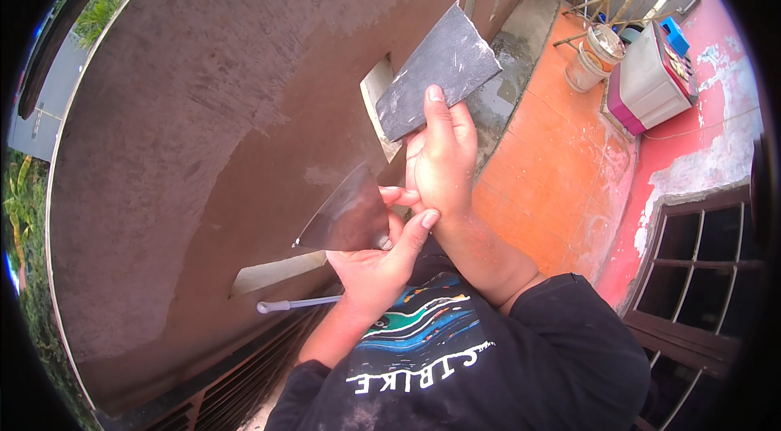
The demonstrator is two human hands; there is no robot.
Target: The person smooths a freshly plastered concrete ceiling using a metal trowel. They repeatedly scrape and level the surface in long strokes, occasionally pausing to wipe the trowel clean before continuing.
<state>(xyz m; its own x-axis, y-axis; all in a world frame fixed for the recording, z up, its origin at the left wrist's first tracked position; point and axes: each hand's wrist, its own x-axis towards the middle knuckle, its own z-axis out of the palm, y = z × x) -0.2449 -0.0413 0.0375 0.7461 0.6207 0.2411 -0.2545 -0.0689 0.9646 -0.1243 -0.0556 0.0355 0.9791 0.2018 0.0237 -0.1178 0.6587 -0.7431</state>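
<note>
My right hand (443, 146) grips a flat dark-grey plate (439, 65) by its lower side, with the thumb laid on its face. This plate tapers toward one end and has pale scuffs and a whitish, uneven wide edge; its material is unclear. Below and to the left, my left hand (374, 264) holds a thin, shiny dark putty scraper (346, 207), whose broad edge points left. Any handle on it is hidden by the fingers. My left thumb and a fingertip come against my right wrist. Behind both tools rises a brown plastered wall (268, 130), partly darker and damp-looking.
Narrow slots (281, 271) pierce the wall. A pale rod (297, 303) sticks out near my left forearm. On the right, a messy bucket (582, 73) and a white-and-magenta box (651, 77) stand on the orange floor (537, 154). A barred window (691, 268) is at the lower right.
</note>
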